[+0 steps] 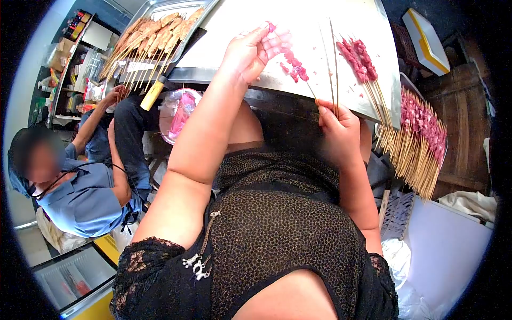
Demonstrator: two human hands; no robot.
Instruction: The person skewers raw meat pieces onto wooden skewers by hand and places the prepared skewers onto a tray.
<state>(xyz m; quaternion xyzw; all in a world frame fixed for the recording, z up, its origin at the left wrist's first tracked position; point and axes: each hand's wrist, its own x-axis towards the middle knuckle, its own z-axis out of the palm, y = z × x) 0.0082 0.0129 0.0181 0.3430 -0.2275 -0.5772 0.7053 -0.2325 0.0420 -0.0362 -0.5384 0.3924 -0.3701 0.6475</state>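
My left hand (249, 52) is raised over the white tabletop (240, 21), its thumb and finger pinching a small piece of raw meat (271, 26). Its other fingers are spread. At the table's near edge, my right hand (340, 128) is closed around the lower ends of thin skewers. One skewer (311, 92) slants up to pieces of red meat (293, 67) below my left fingers; whether all of them are threaded is hard to tell. Bare skewers (332, 58) point away from the same hand. Right of them lie finished raw meat skewers (364, 60).
A dense row of raw meat skewers (424, 128) stands off the table's right corner. At the back left, a metal tray (205, 16) holds browned skewers (160, 34). A yellow-handled knife (153, 95) juts over the edge. A co-worker in blue (85, 197) sits at left.
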